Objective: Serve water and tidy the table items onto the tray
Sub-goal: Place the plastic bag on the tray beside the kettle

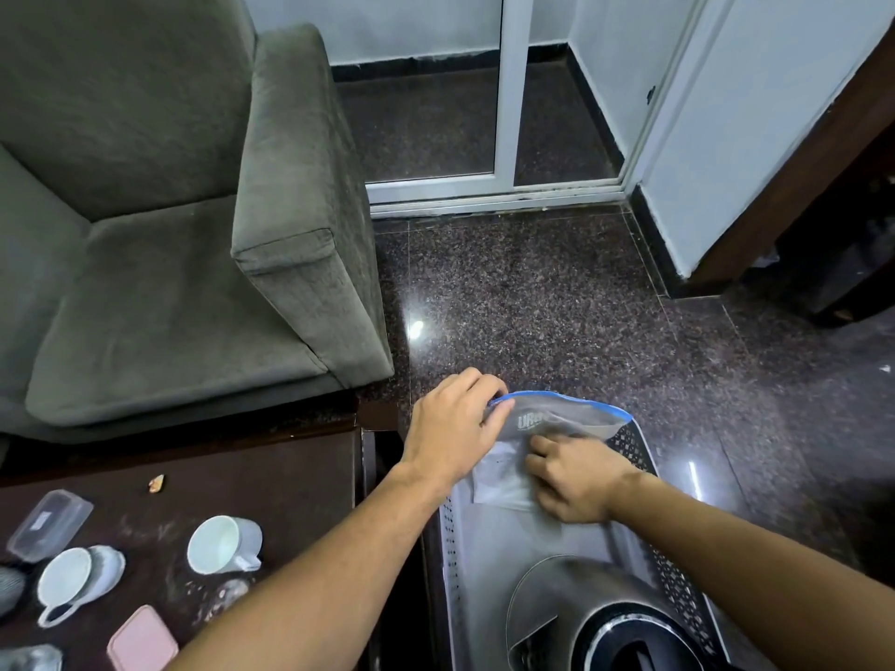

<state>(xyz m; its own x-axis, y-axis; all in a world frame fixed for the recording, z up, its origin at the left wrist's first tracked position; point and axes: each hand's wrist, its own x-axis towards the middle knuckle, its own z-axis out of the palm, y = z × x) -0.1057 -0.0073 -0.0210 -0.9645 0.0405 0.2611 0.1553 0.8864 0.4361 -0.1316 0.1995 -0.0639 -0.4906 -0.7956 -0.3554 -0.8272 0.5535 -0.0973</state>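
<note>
Dim, even indoor light; ceiling lamps glare off the polished floor (557, 302). Wide-angle bending at the edges; the table's (271, 481) near-left corner looks slightly blurred.

Dark wooden table (290, 481) with two white cups (223, 544), clear lidded box (48, 525), pink lid (143, 639).

text: "UR…" in white, rest unreadable | on: grey blue-edged zip bag (557, 418)
</note>
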